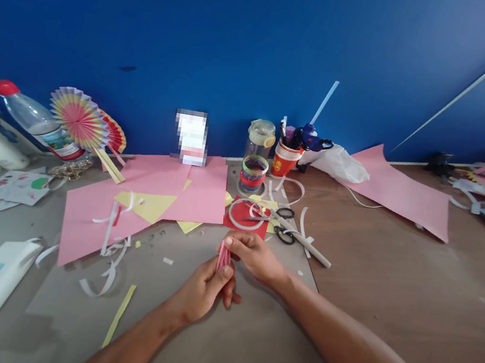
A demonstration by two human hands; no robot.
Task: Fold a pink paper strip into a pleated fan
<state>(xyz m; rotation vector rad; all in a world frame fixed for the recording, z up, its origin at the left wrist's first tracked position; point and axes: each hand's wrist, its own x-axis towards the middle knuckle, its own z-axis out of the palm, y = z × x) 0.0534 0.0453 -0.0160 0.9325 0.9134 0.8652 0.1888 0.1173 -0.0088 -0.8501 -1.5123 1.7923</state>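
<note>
Pink folded paper (pixel 223 257) is held between the person's two hands, above the gray part of the surface (pixel 261 346). The left hand (pixel 203 285) pinches its lower part between thumb and fingers; the right hand (pixel 253 256) pinches its top end. A narrow yellow strip (pixel 119 316) lies near the left forearm. Farther off, white strips (pixel 111 276) curl beside and over large pink sheets (pixel 84 223). Just beyond the hands lie a pair of scissors (pixel 257 217), a pale stick (pixel 302 239) and a red paper piece (pixel 236 221), close together. Behind these stand a clear bottle (pixel 258 145) with colored bands around it and a red-and-orange paper cup (pixel 283 163) full of tools. At the left, a pleated fan (pixel 80 118) stands in front of a red-capped bottle (pixel 26 111). A blue wall (pixel 248 34) rises at the back.
</note>
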